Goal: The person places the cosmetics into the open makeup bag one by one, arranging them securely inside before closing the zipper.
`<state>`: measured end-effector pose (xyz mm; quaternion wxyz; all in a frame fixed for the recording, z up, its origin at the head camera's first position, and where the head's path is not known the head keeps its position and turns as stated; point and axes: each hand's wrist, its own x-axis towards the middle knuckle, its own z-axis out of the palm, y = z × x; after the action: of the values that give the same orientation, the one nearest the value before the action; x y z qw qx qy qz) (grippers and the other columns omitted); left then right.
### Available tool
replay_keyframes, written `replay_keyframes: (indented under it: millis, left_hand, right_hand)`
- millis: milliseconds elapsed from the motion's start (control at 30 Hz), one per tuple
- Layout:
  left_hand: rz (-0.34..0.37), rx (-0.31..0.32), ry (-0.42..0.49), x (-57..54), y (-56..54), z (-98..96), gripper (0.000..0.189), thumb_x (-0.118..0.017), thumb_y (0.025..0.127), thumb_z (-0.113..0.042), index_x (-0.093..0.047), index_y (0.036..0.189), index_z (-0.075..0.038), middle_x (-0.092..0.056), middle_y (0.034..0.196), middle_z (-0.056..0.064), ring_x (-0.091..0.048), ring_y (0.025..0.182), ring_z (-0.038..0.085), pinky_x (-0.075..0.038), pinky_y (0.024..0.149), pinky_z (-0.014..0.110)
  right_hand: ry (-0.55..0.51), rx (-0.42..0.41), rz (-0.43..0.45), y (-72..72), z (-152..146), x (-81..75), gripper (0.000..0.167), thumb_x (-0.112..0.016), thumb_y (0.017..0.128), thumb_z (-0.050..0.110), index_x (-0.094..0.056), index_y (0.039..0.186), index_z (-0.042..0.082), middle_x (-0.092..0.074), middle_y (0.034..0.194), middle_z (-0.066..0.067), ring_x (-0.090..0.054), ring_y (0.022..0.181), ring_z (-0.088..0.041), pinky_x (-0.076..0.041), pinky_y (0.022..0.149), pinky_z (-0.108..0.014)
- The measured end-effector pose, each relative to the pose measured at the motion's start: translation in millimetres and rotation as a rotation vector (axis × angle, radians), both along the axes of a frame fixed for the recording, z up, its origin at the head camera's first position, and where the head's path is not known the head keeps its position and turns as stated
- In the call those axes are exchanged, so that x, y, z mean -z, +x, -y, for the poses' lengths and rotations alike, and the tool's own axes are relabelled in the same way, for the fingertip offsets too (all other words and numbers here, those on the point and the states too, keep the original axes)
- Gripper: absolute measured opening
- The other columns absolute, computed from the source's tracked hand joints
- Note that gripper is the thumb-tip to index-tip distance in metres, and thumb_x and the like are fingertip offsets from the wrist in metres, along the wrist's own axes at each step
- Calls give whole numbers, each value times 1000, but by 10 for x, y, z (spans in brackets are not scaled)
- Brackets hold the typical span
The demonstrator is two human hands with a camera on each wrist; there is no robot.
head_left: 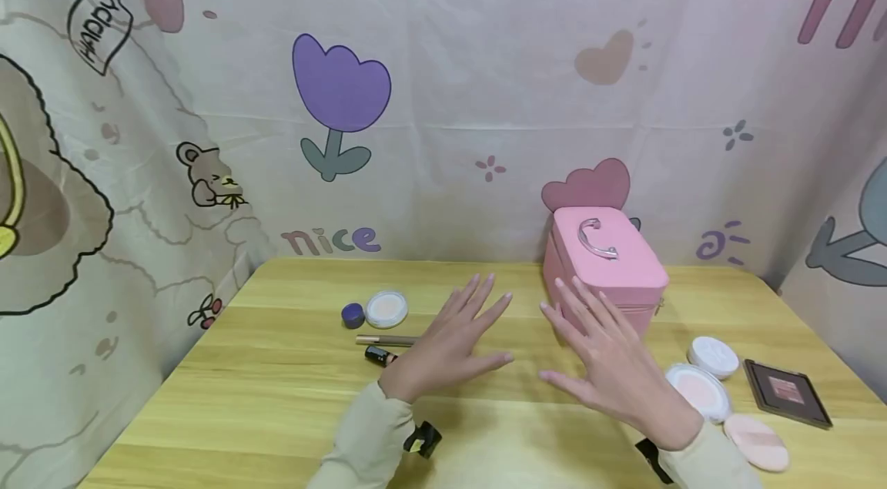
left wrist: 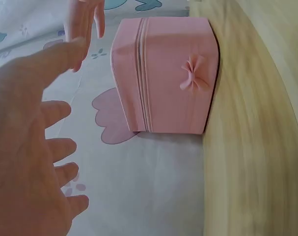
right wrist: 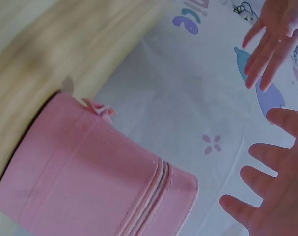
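Note:
Both hands hover above the wooden table with fingers spread and nothing held. The left hand [head_left: 443, 343] is over the table's middle, nearest a slim pencil-like stick [head_left: 386, 340] and a small dark tube [head_left: 378, 355] partly hidden behind it. My right hand [head_left: 613, 362] hangs in front of a pink zippered case [head_left: 613, 250] with a silver handle, hiding part of its front. In the left wrist view the case shows a bow [left wrist: 194, 74] on its side. The right wrist view shows its zipper [right wrist: 148, 199], which is closed.
Back left lie a small dark-blue jar [head_left: 353, 315] and a round white compact [head_left: 386, 309]. To the right are a white round case [head_left: 714, 357], a larger round compact [head_left: 698, 392], a pink puff [head_left: 756, 442] and a dark square palette [head_left: 787, 392]. Printed cloth hangs behind.

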<state>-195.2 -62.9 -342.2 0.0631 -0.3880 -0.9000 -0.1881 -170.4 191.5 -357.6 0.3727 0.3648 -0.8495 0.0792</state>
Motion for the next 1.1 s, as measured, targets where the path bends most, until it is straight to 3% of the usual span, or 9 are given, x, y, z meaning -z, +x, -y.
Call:
replay_keyframes:
  millis: [267,500,667,767,933,1100]
  left_hand:
    - [125,-10,140,18,-29,-144,74,-58,95,-42,-23,154,-16,-3,160,7,3,146,24,-13,113,53]
    - [273,-25,214,105,-136,-286,72,-57,96,-42,-24,154,-16,-3,161,5,1,146,22,-15,113,52]
    - [407,-41,212,235,-298,-381,72,-55,96,-42,-24,154,-12,-3,161,7,-3,146,27,-18,112,53]
    - [488,-59,270,322,-418,-486,72,-55,96,-42,-23,154,-11,-11,160,8,-11,145,28,-19,113,50]
    - [633,-119,477,386,-537,-763,68,-55,97,-38,-28,152,-9,-28,155,8,-27,140,25,-26,111,41]
    - [820,-198,861,406,-585,-1047,58,-57,97,-26,-38,147,-5,-41,146,14,-41,132,29,-37,104,45]
  right_hand:
    - [-45,51,6,-20,-74,-90,78,-33,93,68,-57,132,5,-40,147,-20,-38,131,-43,-35,99,-59]
    - [-91,75,51,-88,-171,-164,78,-35,92,69,-56,132,5,-46,140,-23,-40,127,-45,-37,94,-63]
    - [-148,73,145,-228,-293,-259,70,-55,89,60,-57,131,4,-47,139,-23,-41,126,-45,-35,97,-63]
    - [-183,104,203,-337,-388,-340,66,-67,86,48,-55,133,2,-48,138,-24,-41,126,-46,-32,99,-63]
    - [-344,203,374,-484,-533,-480,58,-62,93,33,-49,137,-2,-39,142,-30,-31,132,-49,-23,103,-67]
    - [-614,285,508,-610,-650,-539,52,-53,98,27,-46,138,-6,-38,141,-34,-30,131,-52,-21,104,-66]
